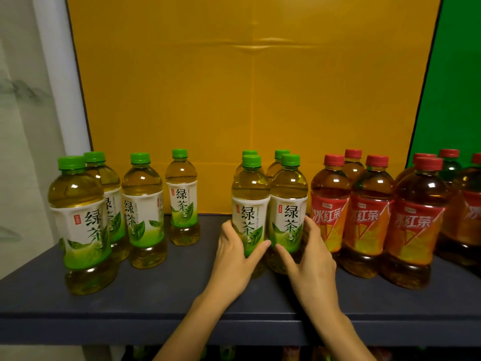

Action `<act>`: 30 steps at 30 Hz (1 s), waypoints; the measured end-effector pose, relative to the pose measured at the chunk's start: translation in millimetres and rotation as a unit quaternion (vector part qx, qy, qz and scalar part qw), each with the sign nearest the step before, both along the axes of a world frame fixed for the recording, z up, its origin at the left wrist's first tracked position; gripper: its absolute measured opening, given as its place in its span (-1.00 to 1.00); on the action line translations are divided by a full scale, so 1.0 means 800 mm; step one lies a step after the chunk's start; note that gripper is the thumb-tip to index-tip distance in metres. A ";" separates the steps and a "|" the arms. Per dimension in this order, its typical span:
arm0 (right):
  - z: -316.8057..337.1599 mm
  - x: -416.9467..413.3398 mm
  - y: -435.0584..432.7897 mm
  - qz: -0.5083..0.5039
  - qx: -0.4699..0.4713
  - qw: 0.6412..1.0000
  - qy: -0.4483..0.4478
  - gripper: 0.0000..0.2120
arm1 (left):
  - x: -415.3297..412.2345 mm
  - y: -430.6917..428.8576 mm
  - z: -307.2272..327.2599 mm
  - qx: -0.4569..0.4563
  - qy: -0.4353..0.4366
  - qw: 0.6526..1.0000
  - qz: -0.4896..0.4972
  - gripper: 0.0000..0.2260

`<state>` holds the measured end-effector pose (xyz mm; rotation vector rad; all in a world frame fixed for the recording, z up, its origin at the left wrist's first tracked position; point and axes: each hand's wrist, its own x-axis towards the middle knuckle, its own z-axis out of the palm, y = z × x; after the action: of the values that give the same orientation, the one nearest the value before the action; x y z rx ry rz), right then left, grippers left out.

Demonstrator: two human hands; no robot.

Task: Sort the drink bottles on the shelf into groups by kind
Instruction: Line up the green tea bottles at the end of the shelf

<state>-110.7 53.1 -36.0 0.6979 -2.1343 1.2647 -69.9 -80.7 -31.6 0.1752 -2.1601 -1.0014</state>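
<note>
On the shelf (182,295), my left hand (234,256) grips a green tea bottle (250,204) and my right hand (311,261) grips a second green tea bottle (288,201), just beside the red tea bottles (369,217); next, I judge, both slide left toward the other green bottles (141,204)

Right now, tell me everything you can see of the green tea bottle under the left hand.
The green tea bottle is clear plastic, upright on the dark shelf, with a green cap, pale yellow-green tea and a white-and-green label printed 绿茶. The left hand grips its lower half; a second green tea bottle stands close on its right.
</note>
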 end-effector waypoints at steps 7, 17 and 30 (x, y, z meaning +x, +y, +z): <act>-0.001 -0.005 -0.001 -0.016 -0.013 1.000 -0.003 -0.33 | -0.006 0.008 -0.005 -0.010 0.003 0.999 0.035 -0.43; 0.006 0.005 -0.003 -0.005 -0.089 0.989 0.121 -0.49 | 0.023 -0.007 -0.001 -0.062 0.032 0.995 0.075 -0.48; 0.048 0.048 -0.152 0.239 -0.027 0.971 0.004 -0.61 | 0.078 -0.125 0.000 -0.063 0.050 0.950 0.301 -0.24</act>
<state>-72.3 -68.2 2.2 1.2419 -1.9797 1.5495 -7.8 -180.4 -32.0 0.6608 -1.8871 -0.5058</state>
